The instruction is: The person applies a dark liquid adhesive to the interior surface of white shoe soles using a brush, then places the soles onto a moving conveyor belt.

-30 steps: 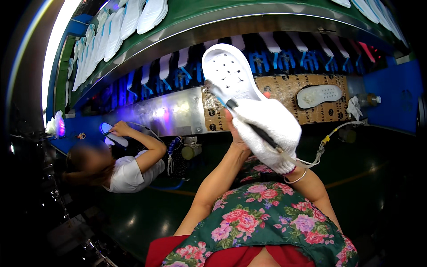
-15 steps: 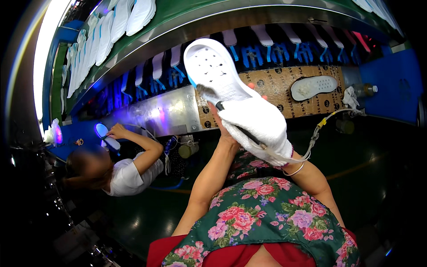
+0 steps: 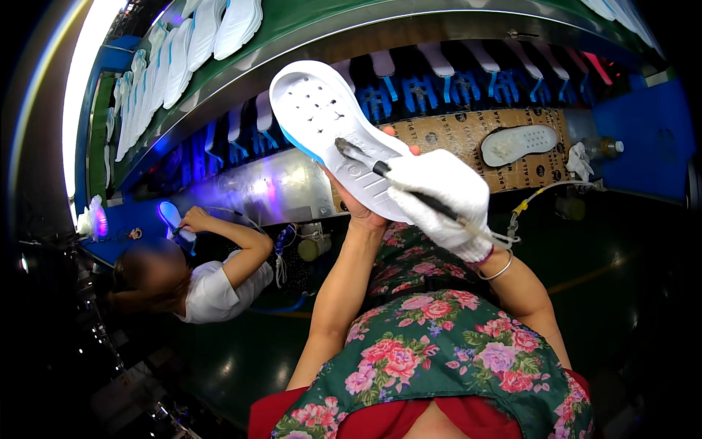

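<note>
A white shoe sole with a blue edge is tilted up in front of me, its heel end pointing down toward my body. Bare fingers of my left hand wrap around it from underneath, the fingertips showing past its right edge. My right hand, in a white knit glove, is closed round a dark-handled brush with a thin clear hose running from its back end. The bristles rest on the middle of the sole's upper face, below a cluster of small holes. The glove covers the sole's lower right part.
Another sole lies on a cardboard sheet on the bench. Beyond it stand a clear bottle and a crumpled white cloth. White soles line the upper green belt. A co-worker handles a sole at left.
The sole has shifted a little left and its face is turned more toward me. The brush has moved from the sole's left edge onto its middle, and the gloved hand has turned.
</note>
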The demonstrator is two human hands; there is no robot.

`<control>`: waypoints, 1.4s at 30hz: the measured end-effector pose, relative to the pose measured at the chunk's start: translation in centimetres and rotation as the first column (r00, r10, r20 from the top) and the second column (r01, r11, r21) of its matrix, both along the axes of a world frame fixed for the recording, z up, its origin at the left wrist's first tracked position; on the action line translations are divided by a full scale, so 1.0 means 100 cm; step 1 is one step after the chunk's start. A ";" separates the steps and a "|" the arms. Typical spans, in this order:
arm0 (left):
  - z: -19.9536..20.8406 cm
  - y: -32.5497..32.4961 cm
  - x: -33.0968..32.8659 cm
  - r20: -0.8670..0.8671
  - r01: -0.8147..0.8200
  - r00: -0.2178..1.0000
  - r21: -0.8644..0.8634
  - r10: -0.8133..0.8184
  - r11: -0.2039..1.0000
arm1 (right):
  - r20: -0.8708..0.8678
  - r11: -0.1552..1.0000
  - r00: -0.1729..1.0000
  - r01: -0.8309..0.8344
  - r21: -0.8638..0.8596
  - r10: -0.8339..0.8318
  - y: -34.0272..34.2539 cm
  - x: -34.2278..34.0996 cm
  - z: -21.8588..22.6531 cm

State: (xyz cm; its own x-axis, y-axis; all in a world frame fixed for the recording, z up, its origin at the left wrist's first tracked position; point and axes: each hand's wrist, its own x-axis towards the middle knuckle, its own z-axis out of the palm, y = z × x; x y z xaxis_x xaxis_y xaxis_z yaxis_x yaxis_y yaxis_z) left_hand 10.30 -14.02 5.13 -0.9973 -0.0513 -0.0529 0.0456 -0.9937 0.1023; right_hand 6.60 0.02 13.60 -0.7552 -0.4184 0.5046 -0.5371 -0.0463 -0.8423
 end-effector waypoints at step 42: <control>0.022 -0.063 -0.030 -0.251 0.404 0.851 -0.246 -0.461 0.881 | -0.237 0.962 0.944 -0.183 0.201 0.229 0.008 0.011 -0.004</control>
State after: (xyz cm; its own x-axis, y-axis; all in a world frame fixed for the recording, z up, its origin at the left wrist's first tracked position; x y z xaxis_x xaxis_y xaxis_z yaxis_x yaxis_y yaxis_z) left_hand 7.26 -20.34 7.29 -0.8876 0.4085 0.2130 -0.3286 -0.8854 0.3288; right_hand 7.69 0.84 13.18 -0.4981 -0.6494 0.5746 -0.7295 -0.0443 -0.6825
